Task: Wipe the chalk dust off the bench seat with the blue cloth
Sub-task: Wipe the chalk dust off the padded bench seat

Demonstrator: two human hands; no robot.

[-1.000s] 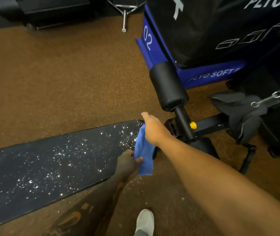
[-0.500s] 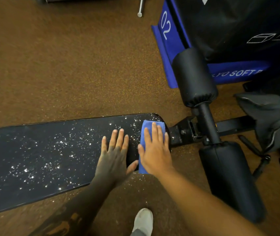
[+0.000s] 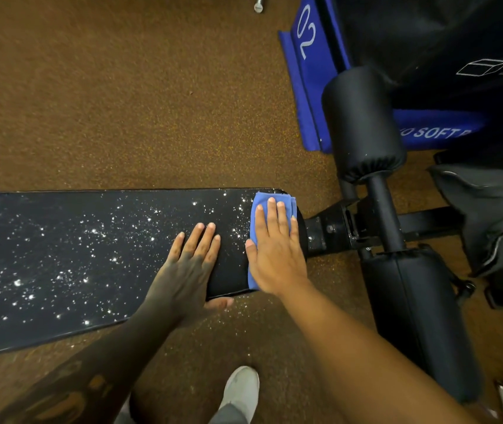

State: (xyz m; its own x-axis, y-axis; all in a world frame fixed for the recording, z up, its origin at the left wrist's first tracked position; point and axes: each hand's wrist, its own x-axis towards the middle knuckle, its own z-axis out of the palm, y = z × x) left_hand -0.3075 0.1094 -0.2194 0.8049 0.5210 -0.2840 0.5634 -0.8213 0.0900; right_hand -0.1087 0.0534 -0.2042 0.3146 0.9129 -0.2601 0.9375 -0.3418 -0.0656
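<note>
Your right hand (image 3: 274,249) lies flat, fingers spread, pressing the cloth (image 3: 274,201) on the right end of the surface (image 3: 60,255). Your left hand (image 3: 190,264) rests open just beside it, amid chalk dust (image 3: 91,234).

Blue cloth (image 3: 274,201) on a white-speckled black bench seat (image 3: 91,255).
The floor (image 3: 121,102) was brown with orange flecks; the shoe (image 3: 242,390) white; the roller pads (image 3: 363,123) black.

Blue cloth (image 3: 271,209), a second ago dangling pinched between both hands off worktop (image 3: 60,255) end, now spread on it under flat right hand (image 3: 274,249). Left hand (image 3: 189,267) released cloth, palm down just beside.
</note>
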